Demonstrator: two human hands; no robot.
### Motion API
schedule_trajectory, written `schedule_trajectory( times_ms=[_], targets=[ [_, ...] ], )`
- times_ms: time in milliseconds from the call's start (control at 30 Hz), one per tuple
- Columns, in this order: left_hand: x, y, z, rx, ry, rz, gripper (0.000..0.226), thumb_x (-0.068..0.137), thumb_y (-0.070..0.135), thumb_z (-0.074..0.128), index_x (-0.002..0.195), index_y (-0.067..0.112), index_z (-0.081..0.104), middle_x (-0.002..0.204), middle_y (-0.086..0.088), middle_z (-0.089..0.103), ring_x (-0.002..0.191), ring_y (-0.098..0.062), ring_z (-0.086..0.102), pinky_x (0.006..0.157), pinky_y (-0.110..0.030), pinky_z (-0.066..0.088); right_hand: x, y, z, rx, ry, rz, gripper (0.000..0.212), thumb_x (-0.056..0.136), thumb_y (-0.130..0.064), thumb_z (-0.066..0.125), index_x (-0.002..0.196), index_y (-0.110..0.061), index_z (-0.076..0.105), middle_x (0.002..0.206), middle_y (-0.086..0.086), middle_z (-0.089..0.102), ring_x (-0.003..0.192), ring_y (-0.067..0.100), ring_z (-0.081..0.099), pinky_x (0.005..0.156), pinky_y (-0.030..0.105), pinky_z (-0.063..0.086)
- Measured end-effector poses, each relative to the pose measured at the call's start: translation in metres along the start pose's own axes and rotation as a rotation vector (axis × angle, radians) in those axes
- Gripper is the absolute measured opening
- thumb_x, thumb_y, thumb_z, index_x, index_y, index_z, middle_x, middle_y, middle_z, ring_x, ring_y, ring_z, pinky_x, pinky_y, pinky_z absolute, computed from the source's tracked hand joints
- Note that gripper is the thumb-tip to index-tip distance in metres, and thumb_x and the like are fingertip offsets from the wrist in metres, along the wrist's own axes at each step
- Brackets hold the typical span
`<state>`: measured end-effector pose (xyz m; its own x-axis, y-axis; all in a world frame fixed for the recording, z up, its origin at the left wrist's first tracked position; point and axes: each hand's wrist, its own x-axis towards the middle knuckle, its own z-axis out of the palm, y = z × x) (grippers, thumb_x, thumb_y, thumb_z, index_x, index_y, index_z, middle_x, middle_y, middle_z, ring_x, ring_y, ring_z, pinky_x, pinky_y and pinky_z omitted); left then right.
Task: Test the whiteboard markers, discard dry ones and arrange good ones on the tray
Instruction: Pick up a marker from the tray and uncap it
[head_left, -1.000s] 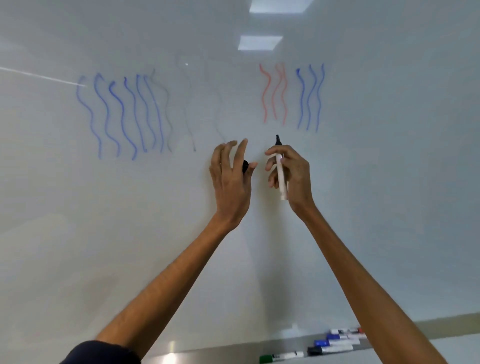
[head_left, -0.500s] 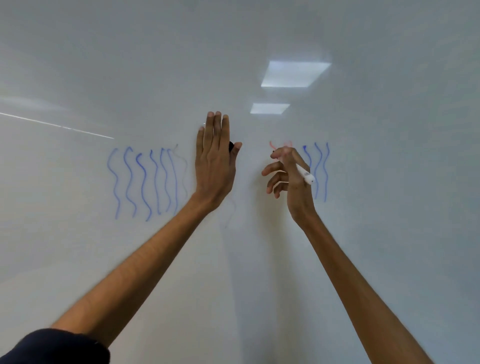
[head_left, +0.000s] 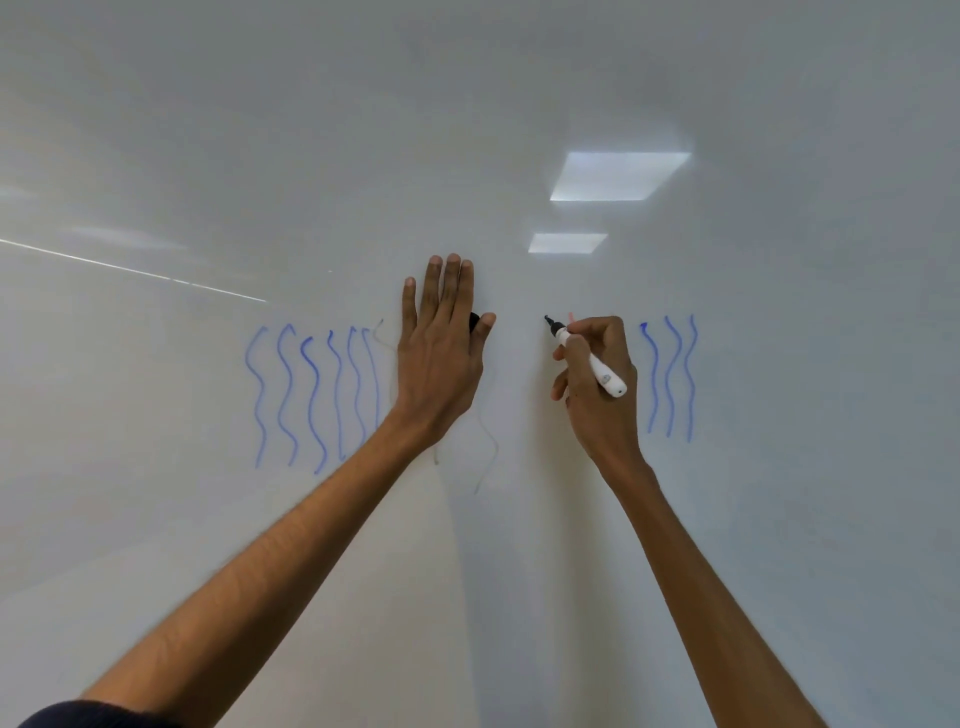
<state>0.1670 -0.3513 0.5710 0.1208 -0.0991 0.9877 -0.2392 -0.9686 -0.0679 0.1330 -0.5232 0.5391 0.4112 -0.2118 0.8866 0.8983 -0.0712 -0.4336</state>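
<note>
While the marker (head_left: 602, 371) is uncapped and raised to the whiteboard (head_left: 779, 519), the step in hand is judged to be the writing test of this one pen.

Right hand (head_left: 597, 405): fingers curled round the white barrel in a writing hold, black tip pointing up and to the left. The tip lies at or just off the board near its middle. Whether it touches cannot be told.

Left hand (head_left: 439, 364): 4 fingers straight and laid flat on the board, with the thumb pinching a small black cap (head_left: 474, 322) against the side of the forefinger.

Marks on the board: 6 strong blue wavy lines (head_left: 311, 395) left of the left hand, 3 more blue lines (head_left: 671, 384) right of the right hand, and faint grey strokes (head_left: 493, 441) partly under the left wrist. The bare patch between the 2 hands carries no fresh black stroke.

The tray and the other pens are out of view.

Next move, as judged: press the tip down on that bare patch and draw a stroke downward. A solid black line would pass the pen. A line as faint as the grey ones would fail it. Either way the cap must go back on before sorting.
</note>
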Motion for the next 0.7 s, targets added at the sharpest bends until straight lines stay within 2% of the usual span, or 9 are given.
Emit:
schedule_trajectory(
  times_ms=[200, 367, 567, 700],
  targets=[
    [-0.001, 0.000, 0.000, 0.028, 0.004, -0.003, 0.059, 0.106, 0.040, 0.026, 0.154, 0.008, 0.018, 0.162, -0.008, 0.016, 0.151, -0.021, 0.006, 0.123, -0.044, 0.000, -0.028, 0.003, -0.005, -0.057, -0.052, 0.011, 0.007, 0.099, -0.010, 0.051, 0.094, -0.006, 0.049, 0.079, 0.014, 0.060, 0.060, 0.039, 0.054, 0.047, 0.032, 0.045],
    [-0.001, 0.002, -0.001, 0.037, 0.003, -0.012, 0.058, 0.106, 0.039, 0.026, 0.154, 0.008, 0.018, 0.162, -0.007, 0.015, 0.151, -0.022, 0.006, 0.123, -0.044, 0.000, -0.062, 0.014, -0.015, -0.070, -0.013, 0.055, 0.011, 0.098, -0.006, 0.050, 0.088, -0.008, 0.049, 0.070, 0.015, 0.055, 0.056, 0.041, 0.050, 0.047, 0.044, 0.043],
    [-0.002, 0.003, -0.002, 0.032, -0.003, -0.021, 0.058, 0.106, 0.039, 0.026, 0.155, 0.008, 0.017, 0.162, -0.007, 0.015, 0.151, -0.021, 0.006, 0.123, -0.043, -0.002, -0.089, 0.022, -0.023, -0.080, 0.002, 0.151, 0.014, 0.093, -0.003, 0.054, 0.080, -0.004, 0.049, 0.064, 0.020, 0.055, 0.056, 0.039, 0.051, 0.049, 0.050, 0.042],
    [-0.003, 0.005, -0.003, 0.015, -0.001, -0.025, 0.058, 0.106, 0.039, 0.026, 0.154, 0.008, 0.017, 0.163, -0.007, 0.015, 0.151, -0.021, 0.006, 0.123, -0.042, -0.004, -0.070, 0.008, -0.023, -0.075, 0.052, 0.082, 0.010, 0.094, -0.002, 0.057, 0.084, -0.004, 0.053, 0.067, 0.013, 0.062, 0.057, 0.034, 0.056, 0.050, 0.044, 0.045]
  ],
)
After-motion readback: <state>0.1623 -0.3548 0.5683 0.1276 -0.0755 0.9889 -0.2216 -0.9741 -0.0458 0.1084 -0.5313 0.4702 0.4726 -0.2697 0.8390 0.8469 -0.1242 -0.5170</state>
